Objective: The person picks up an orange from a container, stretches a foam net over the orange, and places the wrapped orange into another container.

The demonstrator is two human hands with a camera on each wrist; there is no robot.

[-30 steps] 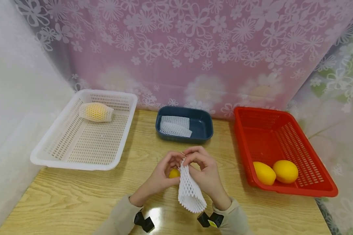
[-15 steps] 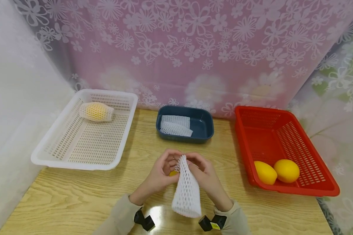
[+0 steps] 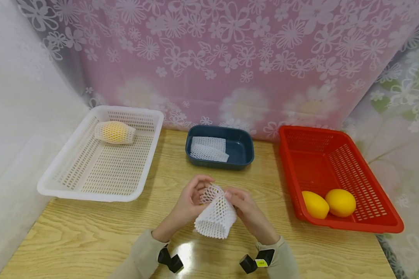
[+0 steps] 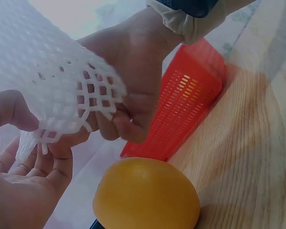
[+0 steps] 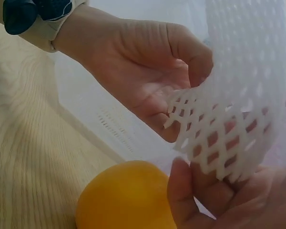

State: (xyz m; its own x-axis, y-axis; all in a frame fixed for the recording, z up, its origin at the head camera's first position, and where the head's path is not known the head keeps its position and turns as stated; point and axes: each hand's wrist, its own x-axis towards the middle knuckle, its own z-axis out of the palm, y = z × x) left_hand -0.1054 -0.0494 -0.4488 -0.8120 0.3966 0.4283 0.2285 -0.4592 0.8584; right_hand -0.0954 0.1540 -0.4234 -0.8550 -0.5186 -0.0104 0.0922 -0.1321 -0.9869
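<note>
At the near middle of the counter, a soft white net is held up. Its left side is pinched between the thumb and fingers of the left hand, and its right side is gripped by the bent fingers of the right hand. The net is spread wide at its near end, and its far end is pulled into big holes. Below the net, a round yellow fruit is seen on the counter in both wrist views; from the head it is mostly hidden by the left hand and the net.

At the far middle, a dark blue tray is set down, and more white nets are laid in its left part. On the left is placed a white basket, and a wrapped fruit is kept at its far end. On the right is placed a red basket, and two yellow fruits are set side by side at its near end. Behind the counter, a pink flowery cloth is hung.
</note>
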